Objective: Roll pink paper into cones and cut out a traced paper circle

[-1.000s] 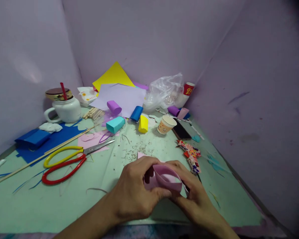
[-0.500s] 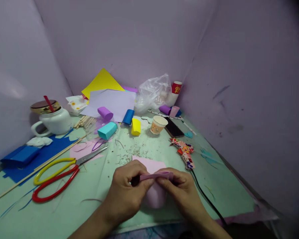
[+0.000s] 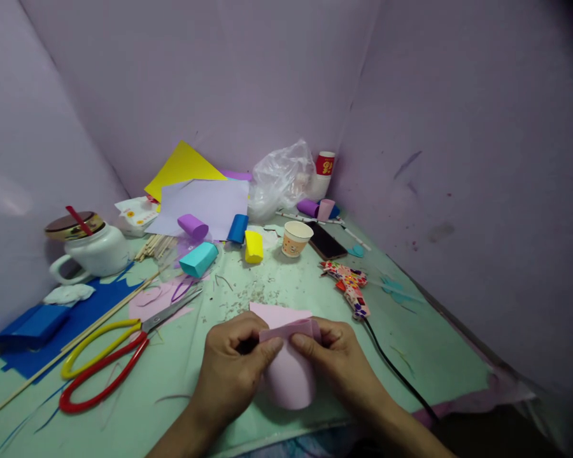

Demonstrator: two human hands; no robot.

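**Both hands pinch a folded pink sheet at the near table edge**

Far to the left of the fingers, a white mug (image 3: 88, 251) with a brown lid stands beside a piece of blue foam (image 3: 28, 324). Nearer, but well apart from the left fingers, lie scissors (image 3: 109, 353) with one yellow and one red handle loop, blades pointing toward the middle of the green table (image 3: 186, 356).

The left hand (image 3: 229, 375) is closed, its thumb and forefinger pinching the left end of the pink sheet (image 3: 289, 378). The sheet is doubled over, so its top edges meet in a flat strip between the fingertips and the rest hangs below as a rounded pouch. The right hand (image 3: 339, 362) grips the strip's right end, fingers narrow and pressed on it.

Beyond the fingers stand a teal roll (image 3: 198, 259), a yellow roll (image 3: 253, 247) and a paper cup (image 3: 296, 238). Just right of the right fingers and a little beyond them lies a patterned glue gun (image 3: 351, 286), its black cord running past the right wrist.
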